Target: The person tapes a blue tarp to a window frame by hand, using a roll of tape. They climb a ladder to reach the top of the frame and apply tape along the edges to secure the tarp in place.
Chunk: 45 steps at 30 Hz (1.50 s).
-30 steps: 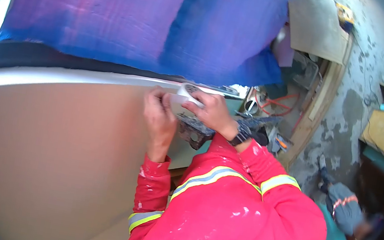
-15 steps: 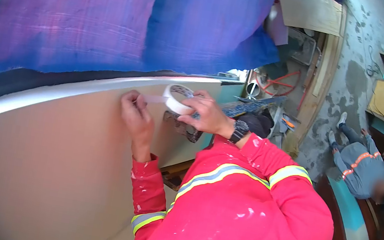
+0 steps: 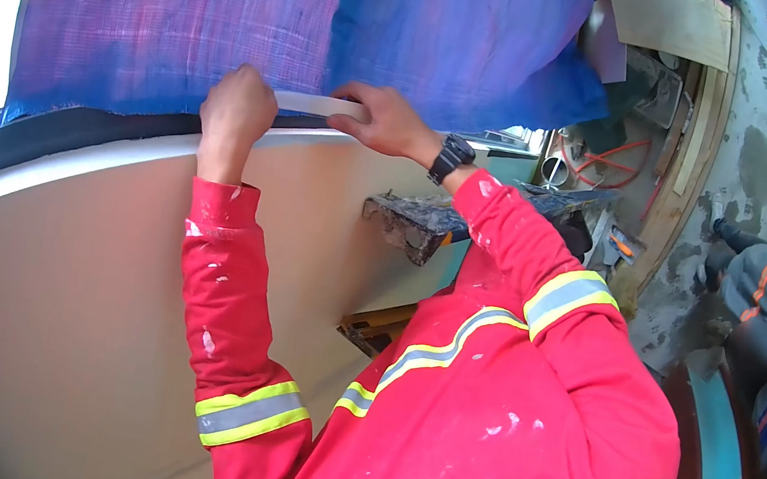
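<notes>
A pale strip of tape (image 3: 310,104) stretches between my two hands, along the lower edge of a blue and purple sheet (image 3: 435,55). My left hand (image 3: 237,119) is closed at the strip's left end, against the sheet's bottom. At the right end my right hand (image 3: 386,122), with a dark watch on its wrist, grips the tape between thumb and fingers. The round shape of the roll does not show now. Just below runs a dark window frame (image 3: 149,127), with a white sill edge (image 3: 81,169) and a beige wall (image 3: 56,317) under it.
A stained plank (image 3: 509,215) stands out from the wall near my body. Beyond it are red tubing (image 3: 609,166), a tool with an orange handle (image 3: 622,246) and wooden boards (image 3: 691,159). Another person in grey (image 3: 752,281) is at the right, on the concrete floor (image 3: 756,165).
Both hands have moved up from the wall to the sheet's lower edge, the left also leftward. The tape roll, earlier seen round in my right hand, no longer shows its ring.
</notes>
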Tool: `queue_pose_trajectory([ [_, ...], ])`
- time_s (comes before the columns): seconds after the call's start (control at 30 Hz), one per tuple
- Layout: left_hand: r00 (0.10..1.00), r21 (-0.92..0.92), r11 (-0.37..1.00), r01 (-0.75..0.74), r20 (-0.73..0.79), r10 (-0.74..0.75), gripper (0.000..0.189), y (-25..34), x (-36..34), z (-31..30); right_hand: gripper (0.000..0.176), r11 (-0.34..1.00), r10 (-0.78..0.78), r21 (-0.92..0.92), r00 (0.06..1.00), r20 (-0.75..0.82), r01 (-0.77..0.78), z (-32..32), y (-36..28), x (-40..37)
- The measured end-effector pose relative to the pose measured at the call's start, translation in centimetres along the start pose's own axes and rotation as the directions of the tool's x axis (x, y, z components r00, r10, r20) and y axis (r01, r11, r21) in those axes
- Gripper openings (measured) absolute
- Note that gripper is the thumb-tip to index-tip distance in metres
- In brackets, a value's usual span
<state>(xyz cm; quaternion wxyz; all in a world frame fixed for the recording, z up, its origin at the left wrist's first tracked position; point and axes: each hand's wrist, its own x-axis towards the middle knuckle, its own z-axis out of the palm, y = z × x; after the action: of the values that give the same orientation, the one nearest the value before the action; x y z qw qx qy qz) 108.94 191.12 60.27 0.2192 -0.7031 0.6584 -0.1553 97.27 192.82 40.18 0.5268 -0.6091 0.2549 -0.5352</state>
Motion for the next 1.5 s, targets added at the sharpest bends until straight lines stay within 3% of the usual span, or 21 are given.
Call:
queue_pose_trajectory([
  [0.13,0.998,0.101,0.994,0.041,0.048,-0.047,0.024,-0.1,-1.0,0.7,0.048,0.991,0.074,-0.113,0.995,0.073,-0.066,1.5,0.4,0.6],
  [0.37,0.996,0.264,0.964,0.031,0.074,-0.052,0.021,0.4,-0.5,-0.4,0.046,0.979,0.038,-0.201,0.996,0.083,-0.021,3.4,-0.8,1.9],
  [0.47,0.997,0.34,0.94,-0.038,0.073,0.014,0.018,0.0,0.0,-0.3,0.043,0.97,0.063,-0.241,0.995,0.081,-0.042,3.5,-2.3,2.1],
  [0.57,0.997,0.336,0.939,-0.071,0.021,0.068,0.017,-0.5,0.1,0.2,0.042,0.958,0.086,-0.281,0.993,0.076,-0.062,3.7,-3.0,2.3],
  [0.83,0.997,0.377,0.923,-0.076,0.056,0.059,0.017,-0.4,0.4,0.1,0.038,0.938,0.12,-0.332,0.992,0.034,-0.103,4.7,-3.9,3.4],
  [0.97,0.992,0.399,0.908,-0.127,0.07,0.108,0.018,-0.7,0.7,0.7,0.037,0.93,0.156,-0.35,0.983,0.092,-0.115,4.6,-3.8,4.1],
  [1.27,0.994,0.294,0.955,-0.044,0.108,0.013,0.021,0.4,0.0,-1.3,0.037,0.925,0.15,-0.359,0.987,0.053,-0.121,4.3,-4.3,3.6],
  [1.5,0.989,0.379,0.92,-0.1,0.142,0.049,0.02,0.9,0.4,-1.3,0.039,0.927,0.161,-0.353,0.984,0.074,-0.126,4.3,-4.3,3.5],
])
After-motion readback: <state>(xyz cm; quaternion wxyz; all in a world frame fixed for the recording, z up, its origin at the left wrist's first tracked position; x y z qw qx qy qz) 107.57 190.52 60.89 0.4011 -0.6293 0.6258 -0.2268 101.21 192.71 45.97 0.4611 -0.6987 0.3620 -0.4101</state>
